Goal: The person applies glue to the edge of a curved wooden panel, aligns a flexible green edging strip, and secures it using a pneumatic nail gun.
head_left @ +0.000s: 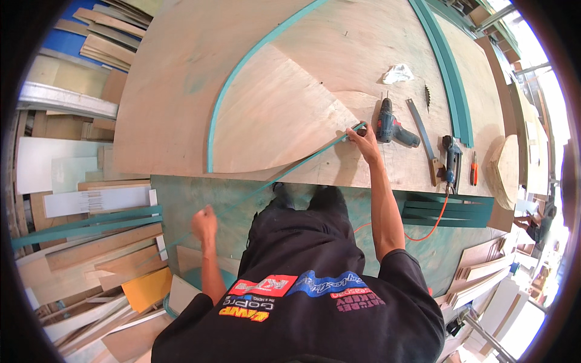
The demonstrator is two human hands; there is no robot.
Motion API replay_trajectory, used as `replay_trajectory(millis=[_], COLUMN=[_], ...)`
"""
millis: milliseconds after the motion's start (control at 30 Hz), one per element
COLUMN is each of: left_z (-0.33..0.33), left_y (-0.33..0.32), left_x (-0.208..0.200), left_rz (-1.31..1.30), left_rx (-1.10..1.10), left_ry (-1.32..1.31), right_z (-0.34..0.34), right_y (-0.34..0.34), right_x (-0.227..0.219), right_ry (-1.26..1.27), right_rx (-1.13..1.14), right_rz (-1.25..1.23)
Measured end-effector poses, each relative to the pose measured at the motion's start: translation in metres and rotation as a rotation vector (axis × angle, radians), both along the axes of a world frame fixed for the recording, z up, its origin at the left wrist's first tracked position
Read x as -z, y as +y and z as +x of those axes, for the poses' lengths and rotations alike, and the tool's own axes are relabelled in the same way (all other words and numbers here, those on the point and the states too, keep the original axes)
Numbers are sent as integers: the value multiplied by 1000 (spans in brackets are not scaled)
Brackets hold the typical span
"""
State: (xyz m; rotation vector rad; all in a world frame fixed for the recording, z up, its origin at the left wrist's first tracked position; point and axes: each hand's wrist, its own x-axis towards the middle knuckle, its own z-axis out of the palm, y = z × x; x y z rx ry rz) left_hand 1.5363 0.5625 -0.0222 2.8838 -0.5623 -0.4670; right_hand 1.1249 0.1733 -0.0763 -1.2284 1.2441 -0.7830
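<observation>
My right hand is closed at the pointed corner of a large fan-shaped plywood panel, pinching a thin green strip. A small dark rounded thing also shows at its fingertips, too small to name. From there the strip slants down to the left, past the table edge, and blurs. Off the table, my left hand is closed where the strip passes; whether it grips the strip is hidden. Another green strip borders the panel's curved left edge and runs on across the tabletop.
Right of my right hand lie a cordless drill, a flat metal bar, a dark air tool with an orange hose, and a red-handled screwdriver. A crumpled white tissue and long green strips sit farther back. Wood offcuts crowd the left.
</observation>
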Motion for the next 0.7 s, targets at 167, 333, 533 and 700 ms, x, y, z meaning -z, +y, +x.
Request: replay_trajectory(millis=[167,333,533,700], left_z=[-93,-221,-281,-291], left_y=[-131,-248,-336,-342], left_x=[-23,-16,45,43], left_rz=[-523,-579,-558,-647], left_rx=[526,982,1055,1034], left_ry=[163,134,-178,-156], right_z=[-1,-8,-11,-14], right_y=[-6,-12,-19,-13], right_x=[-2,-4,14,3], right_ry=[46,74,217,141], right_rx=[-37,-82,-76,-69], right_rz=[-13,-54,-187,-142])
